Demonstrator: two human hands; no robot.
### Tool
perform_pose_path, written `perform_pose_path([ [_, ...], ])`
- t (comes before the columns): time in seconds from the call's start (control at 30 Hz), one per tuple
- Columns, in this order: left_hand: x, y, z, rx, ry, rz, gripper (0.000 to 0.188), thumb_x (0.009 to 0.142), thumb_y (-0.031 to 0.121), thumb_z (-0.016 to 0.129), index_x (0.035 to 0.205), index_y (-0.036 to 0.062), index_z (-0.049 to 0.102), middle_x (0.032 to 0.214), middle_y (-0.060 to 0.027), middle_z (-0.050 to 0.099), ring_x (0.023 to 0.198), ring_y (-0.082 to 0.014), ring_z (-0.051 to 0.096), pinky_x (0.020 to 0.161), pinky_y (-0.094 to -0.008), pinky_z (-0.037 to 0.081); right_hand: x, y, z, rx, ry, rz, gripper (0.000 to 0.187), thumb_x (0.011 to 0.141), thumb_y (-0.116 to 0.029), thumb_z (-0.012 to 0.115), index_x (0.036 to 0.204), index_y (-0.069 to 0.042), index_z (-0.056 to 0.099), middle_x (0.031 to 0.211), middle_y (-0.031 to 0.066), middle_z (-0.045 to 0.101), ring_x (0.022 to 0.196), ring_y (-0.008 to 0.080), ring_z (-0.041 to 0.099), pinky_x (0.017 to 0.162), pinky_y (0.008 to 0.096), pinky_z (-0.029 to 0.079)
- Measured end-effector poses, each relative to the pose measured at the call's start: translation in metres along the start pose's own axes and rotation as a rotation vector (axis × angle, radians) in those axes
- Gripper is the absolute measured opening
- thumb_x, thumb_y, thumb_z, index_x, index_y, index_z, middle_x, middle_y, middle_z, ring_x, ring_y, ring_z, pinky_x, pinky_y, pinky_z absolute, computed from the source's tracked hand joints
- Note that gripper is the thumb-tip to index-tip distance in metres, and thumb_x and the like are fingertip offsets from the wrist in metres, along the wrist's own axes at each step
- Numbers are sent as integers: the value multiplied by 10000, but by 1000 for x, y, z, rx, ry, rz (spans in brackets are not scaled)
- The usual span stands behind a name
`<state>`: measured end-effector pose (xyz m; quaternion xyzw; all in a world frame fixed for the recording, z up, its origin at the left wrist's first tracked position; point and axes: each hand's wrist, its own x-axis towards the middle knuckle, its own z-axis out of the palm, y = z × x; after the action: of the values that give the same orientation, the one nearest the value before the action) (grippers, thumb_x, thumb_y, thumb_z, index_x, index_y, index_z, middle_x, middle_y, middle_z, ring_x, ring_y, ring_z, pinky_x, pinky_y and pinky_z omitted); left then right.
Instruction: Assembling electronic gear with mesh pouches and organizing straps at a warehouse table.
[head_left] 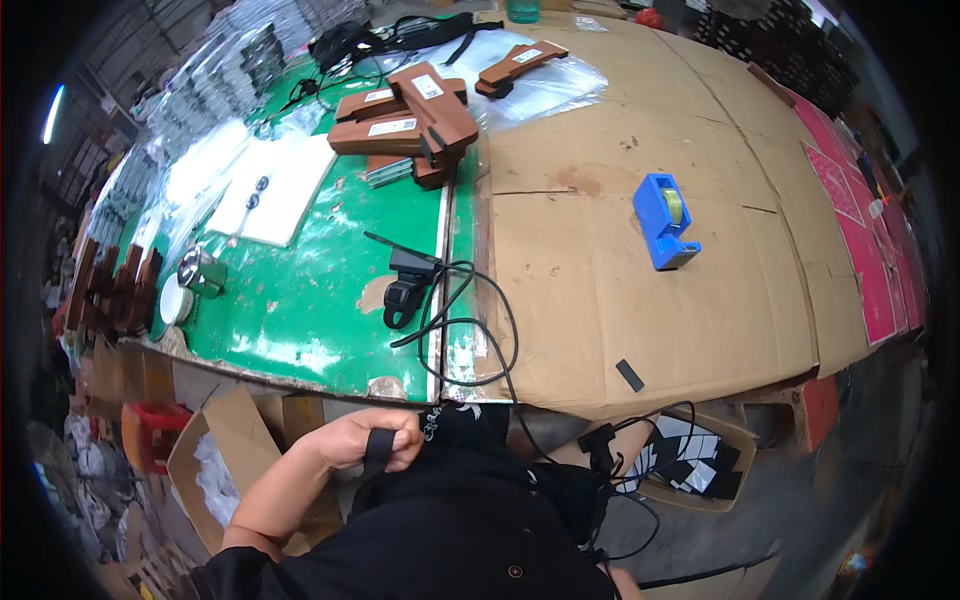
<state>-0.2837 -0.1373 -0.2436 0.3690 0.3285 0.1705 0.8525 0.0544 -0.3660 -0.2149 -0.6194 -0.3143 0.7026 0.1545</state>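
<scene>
My left hand (365, 438) is closed around a black strap (376, 452) at my chest, just below the table's front edge. My right hand is out of sight; only the black sleeve area shows at the bottom. On the table in front of me lies a small black device (403, 290) with a thin black cable (478, 330) looping off the edge toward my body. A blue tape dispenser (663, 221) stands on the cardboard to the right. A pile of brown flat boxes (410, 120) with white labels sits further back.
The table has a worn green top (320, 290) on the left and brown cardboard sheets (620, 300) on the right. White foam sheets (275, 190), a metal cup (202, 270), clear plastic bags (540, 85) and dark wooden pieces (110, 290) lie about. Open cardboard boxes (215, 450) stand under the table.
</scene>
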Motion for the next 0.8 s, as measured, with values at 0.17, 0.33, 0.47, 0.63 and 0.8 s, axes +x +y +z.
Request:
perform_pose_path([
  [0.17,29,45,-3,-253,66,-8,491,1003,492,292,641,160,308,526,67,248,426,-62,215,385,-221,178,50,45,20,701,139,-253,369,883,-210,582,1185,-9,514,960,89,491,889,140,439,777,307,346],
  [0.33,80,-6,83,-80,108,-290,518,965,550,377,622,165,328,548,72,262,441,-54,237,397,-219,172,92,13,37,696,158,-651,216,961,-202,485,1073,-22,529,628,11,432,554,93,415,500,245,351],
  [0.47,103,-55,101,119,-353,-328,524,983,570,226,907,112,470,587,59,276,461,-47,233,403,-205,195,104,-23,34,587,459,-580,500,999,-324,427,1357,17,359,630,19,443,460,52,330,410,181,271],
  [0.63,103,-46,99,-140,-242,-555,577,970,604,213,909,109,503,554,66,255,444,-48,209,402,-208,177,95,-41,9,654,566,-720,632,1002,-451,220,1237,60,506,627,13,453,449,56,330,392,199,247],
  [0.8,105,-41,100,-187,-91,-434,421,990,493,340,908,113,500,565,73,283,455,-47,225,420,-210,160,114,-49,27,401,401,-633,272,991,-232,387,1000,10,511,644,9,454,484,50,367,425,180,298],
])
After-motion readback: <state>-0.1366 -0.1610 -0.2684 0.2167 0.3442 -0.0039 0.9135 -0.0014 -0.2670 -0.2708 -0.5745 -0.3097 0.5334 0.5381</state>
